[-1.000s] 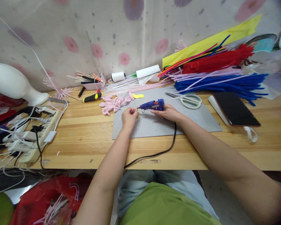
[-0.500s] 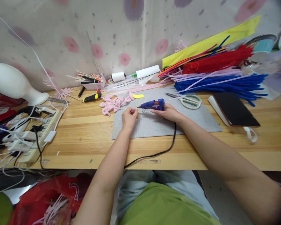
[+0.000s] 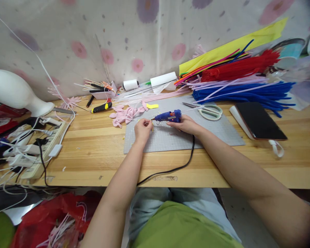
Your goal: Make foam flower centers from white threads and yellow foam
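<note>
Right hand point(image 3: 187, 124) is wrapped round the blue glue gun point(image 3: 170, 116), left hand point(image 3: 143, 129) pinched closed on what looks like a tiny yellow piece point(image 3: 152, 127) by the nozzle point(image 3: 153, 119). Gluing, I'd guess, so next move calls for steady aim. All over the grey mat point(image 3: 167, 139), pink pieces point(image 3: 123, 115) off left, scissors point(image 3: 204, 109) behind

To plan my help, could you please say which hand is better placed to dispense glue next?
The right hand, I think: it holds the blue hot-glue gun, whose nozzle points toward the left hand, busy pinching a small, mostly hidden piece.
</note>
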Available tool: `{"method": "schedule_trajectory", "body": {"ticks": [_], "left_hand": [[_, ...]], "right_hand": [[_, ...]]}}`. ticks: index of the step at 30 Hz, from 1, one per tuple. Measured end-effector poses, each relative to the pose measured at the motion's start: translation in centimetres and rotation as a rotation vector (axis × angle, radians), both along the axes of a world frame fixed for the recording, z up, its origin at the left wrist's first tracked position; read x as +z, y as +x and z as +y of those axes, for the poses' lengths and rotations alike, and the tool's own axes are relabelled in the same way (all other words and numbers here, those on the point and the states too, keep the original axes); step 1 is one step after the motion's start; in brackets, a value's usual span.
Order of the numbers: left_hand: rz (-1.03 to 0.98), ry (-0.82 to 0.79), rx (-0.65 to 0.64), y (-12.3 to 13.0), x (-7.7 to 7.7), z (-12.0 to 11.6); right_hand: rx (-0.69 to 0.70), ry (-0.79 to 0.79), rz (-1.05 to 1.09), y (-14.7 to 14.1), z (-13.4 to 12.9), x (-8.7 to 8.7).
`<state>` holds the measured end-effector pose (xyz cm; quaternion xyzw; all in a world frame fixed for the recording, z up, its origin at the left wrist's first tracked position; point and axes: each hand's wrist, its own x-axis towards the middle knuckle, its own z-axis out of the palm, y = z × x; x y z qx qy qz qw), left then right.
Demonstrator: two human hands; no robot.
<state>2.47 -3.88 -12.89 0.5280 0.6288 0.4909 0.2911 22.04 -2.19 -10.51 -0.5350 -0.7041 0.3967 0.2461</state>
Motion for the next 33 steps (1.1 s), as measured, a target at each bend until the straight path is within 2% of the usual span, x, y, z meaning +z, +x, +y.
{"method": "schedule_trajectory", "body": {"ticks": [11,27,30,33], "left_hand": [[0.015,0.022,0.001,-0.2,-0.5,0.3],[-0.002,0.042,-0.039,-0.1,-0.3,0.1],[-0.034,0.064,-0.064,-0.1,-0.4,0.1],[-0.099,0.044,-0.068,0.0,-0.4,0.1]], "right_hand": [[-0.002,0.007,-0.002,0.0,0.0,0.1],[-0.012,0.009,-0.01,0.1,0.3,-0.4],[-0.066,0.034,0.008,0.4,0.7,-0.6],[-0.252,0.096,0.034,1.2,1.8,-0.8]]}}
